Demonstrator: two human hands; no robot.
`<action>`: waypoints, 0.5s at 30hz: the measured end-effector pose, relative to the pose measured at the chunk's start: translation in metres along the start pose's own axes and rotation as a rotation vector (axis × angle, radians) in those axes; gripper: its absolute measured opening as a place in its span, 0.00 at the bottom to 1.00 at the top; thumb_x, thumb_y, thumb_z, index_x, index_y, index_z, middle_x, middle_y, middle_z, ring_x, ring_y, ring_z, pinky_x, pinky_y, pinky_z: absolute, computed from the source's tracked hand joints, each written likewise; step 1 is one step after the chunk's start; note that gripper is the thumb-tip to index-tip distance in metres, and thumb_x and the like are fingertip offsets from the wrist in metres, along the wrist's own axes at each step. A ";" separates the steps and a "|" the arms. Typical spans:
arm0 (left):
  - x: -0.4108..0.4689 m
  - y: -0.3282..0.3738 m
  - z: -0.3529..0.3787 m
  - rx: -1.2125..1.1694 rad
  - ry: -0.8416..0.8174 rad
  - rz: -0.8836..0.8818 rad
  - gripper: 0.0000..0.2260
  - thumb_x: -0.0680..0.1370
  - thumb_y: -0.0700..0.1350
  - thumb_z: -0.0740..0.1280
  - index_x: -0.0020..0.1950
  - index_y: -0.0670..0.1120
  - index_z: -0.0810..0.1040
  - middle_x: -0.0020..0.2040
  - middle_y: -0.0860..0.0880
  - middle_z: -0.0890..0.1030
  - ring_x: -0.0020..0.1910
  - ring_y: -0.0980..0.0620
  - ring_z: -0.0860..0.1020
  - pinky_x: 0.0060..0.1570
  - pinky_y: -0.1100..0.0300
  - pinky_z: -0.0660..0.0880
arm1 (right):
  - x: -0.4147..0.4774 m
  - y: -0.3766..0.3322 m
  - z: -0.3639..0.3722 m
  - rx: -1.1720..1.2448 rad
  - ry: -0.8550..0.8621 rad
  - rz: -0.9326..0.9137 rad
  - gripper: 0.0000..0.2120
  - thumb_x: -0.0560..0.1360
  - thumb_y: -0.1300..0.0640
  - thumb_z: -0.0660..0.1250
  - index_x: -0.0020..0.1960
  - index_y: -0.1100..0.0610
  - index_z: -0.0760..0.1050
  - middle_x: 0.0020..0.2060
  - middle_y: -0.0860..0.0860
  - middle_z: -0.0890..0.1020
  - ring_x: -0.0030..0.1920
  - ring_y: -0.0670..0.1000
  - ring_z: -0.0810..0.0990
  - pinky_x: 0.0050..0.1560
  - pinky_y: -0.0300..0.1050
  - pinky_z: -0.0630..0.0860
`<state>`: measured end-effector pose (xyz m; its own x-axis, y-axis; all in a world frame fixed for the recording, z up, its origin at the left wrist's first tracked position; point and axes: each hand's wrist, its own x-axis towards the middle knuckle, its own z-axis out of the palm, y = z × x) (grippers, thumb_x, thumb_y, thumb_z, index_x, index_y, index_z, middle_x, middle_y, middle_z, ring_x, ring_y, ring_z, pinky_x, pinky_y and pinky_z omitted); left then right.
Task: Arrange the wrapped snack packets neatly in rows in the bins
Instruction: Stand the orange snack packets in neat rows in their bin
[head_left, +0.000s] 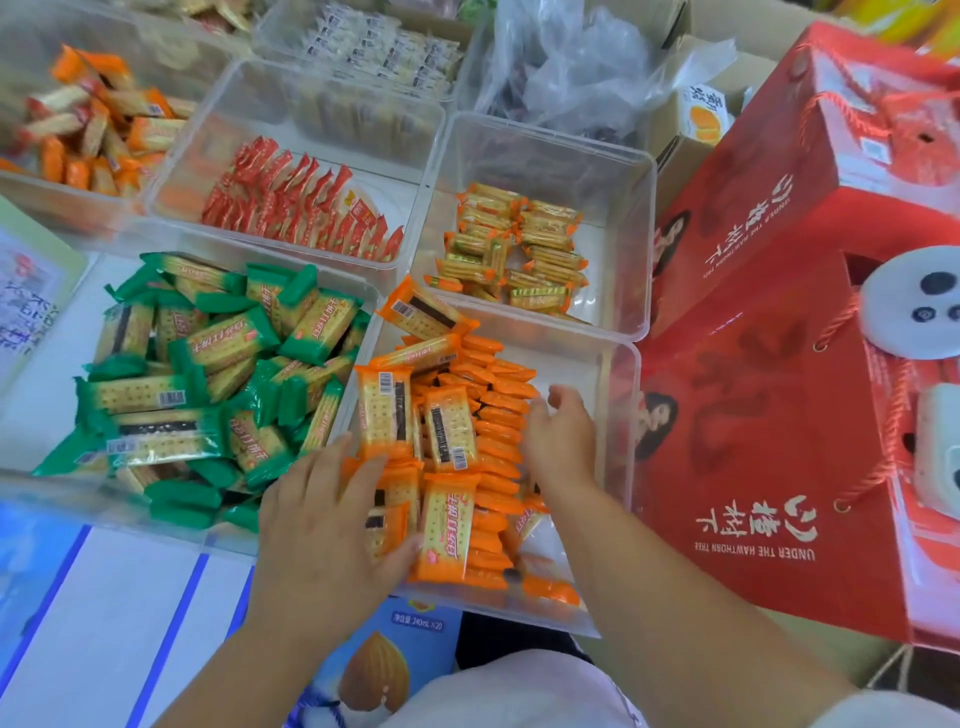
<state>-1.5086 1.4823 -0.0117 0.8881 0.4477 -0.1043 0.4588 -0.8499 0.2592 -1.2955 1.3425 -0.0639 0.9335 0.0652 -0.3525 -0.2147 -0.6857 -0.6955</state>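
Note:
A clear plastic bin (621, 415) in front of me holds orange-wrapped cracker packets (447, 431). Some stand on edge in a row along its right half, others lie loose on the left. My left hand (332, 525) rests flat on the loose orange packets at the bin's near left, fingers spread. My right hand (558, 436) is inside the bin, its fingers loosely bent against the right side of the standing row. Left of this bin, another bin holds a jumbled heap of green-wrapped packets (208, 374).
Behind are bins of red packets (301, 208), small yellow-orange packets (511, 249) and orange packets (93, 135). Large red gift boxes (769, 415) stand close on the right. A crumpled clear bag (571, 67) lies at the back. A blue carton with an almond picture (374, 670) sits under the near bin.

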 end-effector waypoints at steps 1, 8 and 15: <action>-0.007 0.000 0.001 0.002 -0.022 -0.003 0.35 0.67 0.69 0.67 0.67 0.48 0.77 0.72 0.43 0.70 0.68 0.38 0.70 0.62 0.38 0.70 | -0.012 0.008 -0.007 -0.065 -0.025 -0.063 0.15 0.81 0.54 0.61 0.65 0.57 0.76 0.60 0.55 0.80 0.62 0.57 0.77 0.63 0.53 0.74; -0.027 0.007 0.003 -0.069 -0.048 -0.046 0.34 0.66 0.52 0.81 0.68 0.42 0.76 0.67 0.41 0.75 0.61 0.37 0.74 0.59 0.39 0.75 | -0.061 0.031 -0.046 -0.874 -0.619 -0.411 0.10 0.78 0.56 0.63 0.41 0.55 0.80 0.41 0.54 0.83 0.43 0.55 0.80 0.39 0.44 0.74; -0.024 0.019 -0.010 -0.176 -0.053 -0.119 0.29 0.69 0.51 0.79 0.67 0.42 0.77 0.53 0.46 0.76 0.54 0.41 0.74 0.53 0.45 0.75 | -0.078 0.029 -0.037 -0.955 -1.033 -0.322 0.16 0.84 0.51 0.57 0.66 0.57 0.75 0.61 0.58 0.80 0.60 0.57 0.77 0.56 0.43 0.69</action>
<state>-1.5215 1.4584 0.0053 0.8304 0.5225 -0.1936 0.5527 -0.7282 0.4054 -1.3638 1.2908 -0.0339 0.1938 0.5092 -0.8386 0.6176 -0.7275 -0.2990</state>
